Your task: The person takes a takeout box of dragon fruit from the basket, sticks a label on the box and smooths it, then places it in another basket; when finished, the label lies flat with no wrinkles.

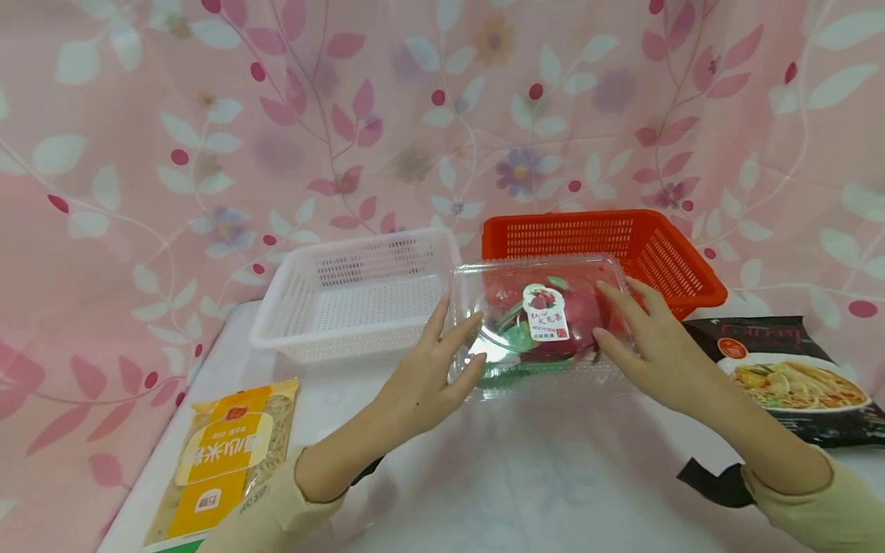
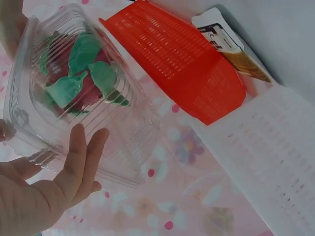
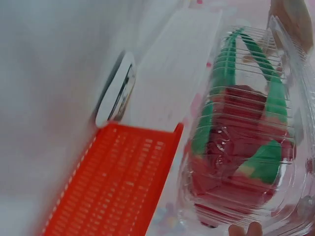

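A clear plastic clamshell box [image 1: 477, 270] is held by both hands in front of the two baskets. Inside it shows a red dragon fruit [image 1: 586, 301] with green leafy scales, and a white label [image 1: 548, 316] is on the lid. My left hand [image 1: 430, 384] grips the box's left end, thumb and fingers spread around the edge. At the right end my right hand [image 1: 667, 357] holds it, fingers over the side. In the right wrist view only fingertips [image 3: 246, 229] show at the lower edge of the box.
A white basket [image 1: 359, 349] stands at the back left, an orange basket [image 1: 698, 280] at the back right, partly behind the box. A yellow food packet [image 1: 231, 461] lies at the left. On the right lies a black noodle packet [image 1: 795, 384]. A floral curtain [image 1: 415, 115] hangs behind.
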Demonstrator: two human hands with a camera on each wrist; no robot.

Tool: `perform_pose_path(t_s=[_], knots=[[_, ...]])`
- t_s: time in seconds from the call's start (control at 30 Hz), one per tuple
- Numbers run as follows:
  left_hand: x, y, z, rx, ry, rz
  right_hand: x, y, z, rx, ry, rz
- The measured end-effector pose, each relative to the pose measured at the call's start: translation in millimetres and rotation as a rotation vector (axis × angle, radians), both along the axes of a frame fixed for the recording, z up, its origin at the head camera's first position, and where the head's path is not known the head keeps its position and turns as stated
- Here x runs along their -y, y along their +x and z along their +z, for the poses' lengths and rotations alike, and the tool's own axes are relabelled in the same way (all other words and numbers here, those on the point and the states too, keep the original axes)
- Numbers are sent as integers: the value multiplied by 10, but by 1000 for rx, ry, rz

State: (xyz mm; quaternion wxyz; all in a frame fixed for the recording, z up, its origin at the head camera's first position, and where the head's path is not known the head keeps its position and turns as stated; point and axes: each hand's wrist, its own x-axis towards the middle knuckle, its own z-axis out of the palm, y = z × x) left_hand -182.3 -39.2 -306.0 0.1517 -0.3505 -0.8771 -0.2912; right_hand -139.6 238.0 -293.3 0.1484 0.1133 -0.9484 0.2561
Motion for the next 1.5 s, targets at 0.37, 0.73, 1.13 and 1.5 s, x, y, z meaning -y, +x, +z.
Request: perform_pose_path(t_s=[0.37,0.73,1.13,1.5], knots=[[-259,-600,219,-134,61,8,-135,-413,226,-95,29,-85],[-608,-1103,191,-22,154,-2,-394,-805,229,-116,36,-167],[-1001,-1436,-42,45,181,16,-697,-1185,74,-158,-9,-214],[-1192,-1608,-186,113,87,111,-861,-1418,-150,-45,-20,-175]])
